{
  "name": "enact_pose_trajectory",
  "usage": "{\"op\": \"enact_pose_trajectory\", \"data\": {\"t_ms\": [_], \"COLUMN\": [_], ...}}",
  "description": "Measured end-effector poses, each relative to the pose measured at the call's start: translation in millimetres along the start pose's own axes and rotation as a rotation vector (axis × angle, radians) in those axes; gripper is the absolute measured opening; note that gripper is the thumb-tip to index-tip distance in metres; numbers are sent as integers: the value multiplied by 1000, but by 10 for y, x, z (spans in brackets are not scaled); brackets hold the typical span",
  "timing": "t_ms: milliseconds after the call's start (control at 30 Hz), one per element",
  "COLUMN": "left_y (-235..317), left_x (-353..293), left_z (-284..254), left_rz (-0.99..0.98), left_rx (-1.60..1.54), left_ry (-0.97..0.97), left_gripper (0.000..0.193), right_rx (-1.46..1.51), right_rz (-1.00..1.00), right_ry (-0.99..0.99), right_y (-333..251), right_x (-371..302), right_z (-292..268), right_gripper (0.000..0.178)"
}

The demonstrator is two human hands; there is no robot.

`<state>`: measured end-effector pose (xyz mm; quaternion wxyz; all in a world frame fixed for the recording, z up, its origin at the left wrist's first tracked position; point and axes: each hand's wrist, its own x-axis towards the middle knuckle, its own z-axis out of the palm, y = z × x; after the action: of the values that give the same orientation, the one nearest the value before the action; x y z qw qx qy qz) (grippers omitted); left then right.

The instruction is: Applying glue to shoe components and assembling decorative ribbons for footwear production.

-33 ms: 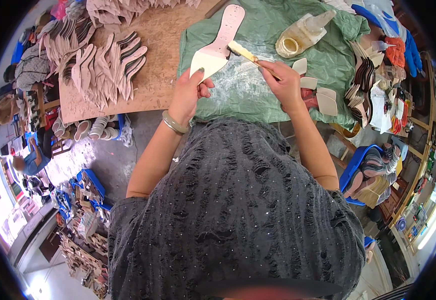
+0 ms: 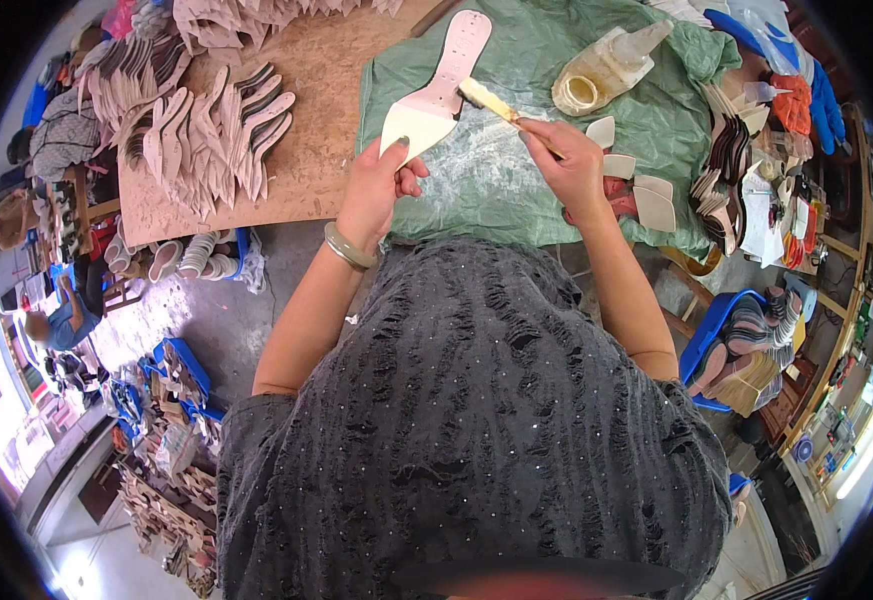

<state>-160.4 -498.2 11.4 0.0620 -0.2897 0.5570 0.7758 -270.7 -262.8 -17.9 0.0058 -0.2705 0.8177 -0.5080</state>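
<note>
My left hand (image 2: pixel 374 192) grips a pale pink shoe insole (image 2: pixel 446 82) by its cream-coloured forefoot, thumb on top. The small-holed heel end points away from me, over a green cloth (image 2: pixel 516 60) smeared with white. My right hand (image 2: pixel 570 165) is closed around a brush (image 2: pixel 493 102) with a light wooden handle. Its dark bristles are beside the right edge of the insole's narrow waist; whether they touch is unclear. Beyond my right hand lies a cloudy plastic bottle (image 2: pixel 606 72) with a round opening. Several cream and red pieces (image 2: pixel 653 203) lie beside my right wrist.
A brown board (image 2: pixel 306 150) at the left carries fanned stacks of insoles (image 2: pixel 221 140). More insoles (image 2: pixel 726 170) are piled at the cloth's right edge. A blue crate (image 2: pixel 706 345) of soles stands lower right. A seated person (image 2: pixel 71 315) is at the far left.
The brush head has shifted very slightly to the right, a little away from the insole. My left hand and the insole look the same.
</note>
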Motion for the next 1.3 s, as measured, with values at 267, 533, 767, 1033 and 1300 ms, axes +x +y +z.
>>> {"op": "enact_pose_trajectory", "data": {"t_ms": [267,533,767,1033,1300], "left_y": [59,117,105,77,31], "left_x": [-148,-226,-200,-170,-156], "left_z": [-25,-135,-111,-76,-4], "left_rz": [-26,-50,-68,-51,-51], "left_rx": [73,230,240,235,212], "left_ry": [-34,-121,-173,-137,-109], "left_gripper": [24,22,20,20,19], "right_rx": [-31,-76,-155,-132,118], "right_rz": [9,157,-144,-295,-143], "right_ry": [194,43,-99,-248,-218], "right_y": [104,210,237,13,-88], "right_x": [188,372,516,405,176], "right_z": [-183,-527,-582,-416,67], "right_gripper": [16,17,16,13,15]}}
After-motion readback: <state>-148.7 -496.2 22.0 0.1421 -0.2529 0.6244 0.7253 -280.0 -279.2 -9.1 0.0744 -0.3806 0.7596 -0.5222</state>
